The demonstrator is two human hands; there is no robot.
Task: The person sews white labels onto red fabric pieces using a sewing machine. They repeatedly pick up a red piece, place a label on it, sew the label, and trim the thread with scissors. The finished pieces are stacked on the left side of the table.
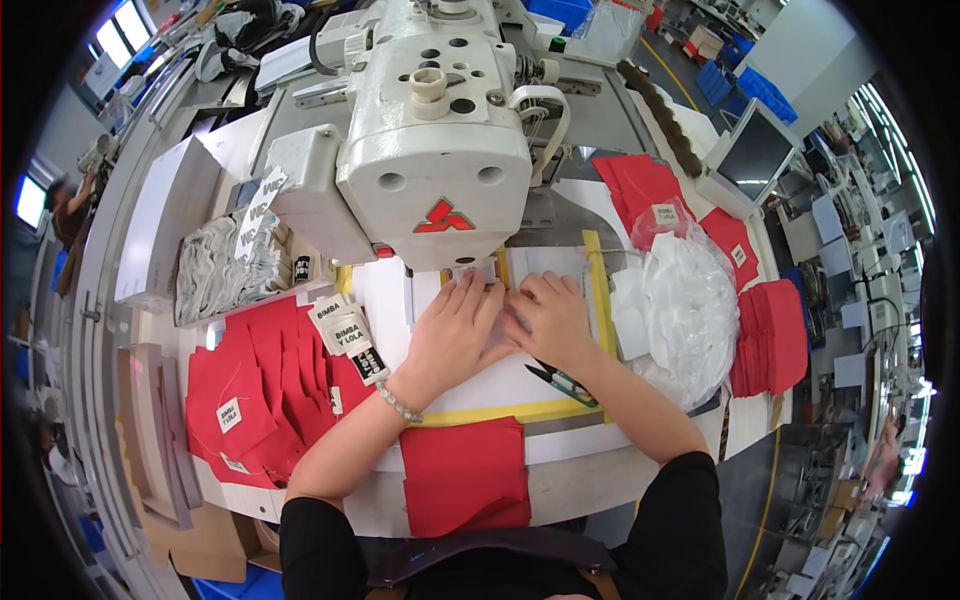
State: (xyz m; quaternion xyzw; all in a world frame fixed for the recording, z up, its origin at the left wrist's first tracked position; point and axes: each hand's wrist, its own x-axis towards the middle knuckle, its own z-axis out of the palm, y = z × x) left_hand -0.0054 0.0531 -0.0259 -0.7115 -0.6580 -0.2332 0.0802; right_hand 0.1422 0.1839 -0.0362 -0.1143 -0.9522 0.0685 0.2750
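My left hand point(455, 325) lies flat below the sewing machine's head, its fingers stretched forward to the small clamp frame point(503, 266). Close beside it, my right hand point(550, 315) has its fingers bent down, the tips near those of the left. What lies under the fingertips is hidden. Both hands rest over a white sheet point(470, 400) edged with yellow tape. Thread snips with green handles point(572, 388) lie by my right forearm. In front of me is a stack of red fabric pieces point(465, 475).
The white sewing machine point(435, 150) stands over the table. Left are red pieces with sewn labels point(245, 400), loose labels point(345, 330) and a box of cloth strips point(225, 270). Right are a clear plastic bag of white material point(685, 310), red stacks point(770, 335) and a monitor point(755, 150).
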